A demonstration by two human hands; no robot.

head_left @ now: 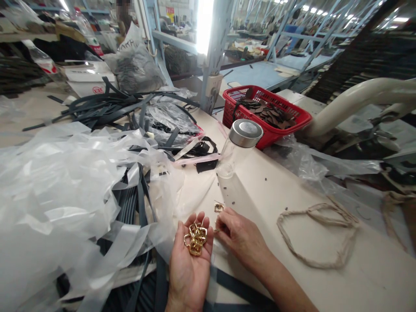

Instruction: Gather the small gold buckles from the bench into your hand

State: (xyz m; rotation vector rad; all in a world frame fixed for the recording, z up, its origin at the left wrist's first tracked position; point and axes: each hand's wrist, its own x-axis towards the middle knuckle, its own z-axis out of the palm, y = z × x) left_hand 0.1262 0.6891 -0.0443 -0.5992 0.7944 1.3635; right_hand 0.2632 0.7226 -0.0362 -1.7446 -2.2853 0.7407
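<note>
My left hand (192, 264) is palm up with the fingers slightly curled, cradling a small heap of gold metal buckles (196, 239). Just to its right, my right hand (238, 234) is closed in a pinch close to the table top. A bit of gold shows at its fingertips, seemingly another buckle mostly hidden by the fingers. One more square gold buckle (219, 207) lies on the table just beyond the right fingertips.
A glass bottle with a metal lid (246, 133) stands ahead, before a red basket (269, 134) of dark pieces. White plastic film (65, 182) and dark straps (130, 199) cover the left. A beige cord loop (316, 264) lies at right, below a pale curved machine arm (360, 99).
</note>
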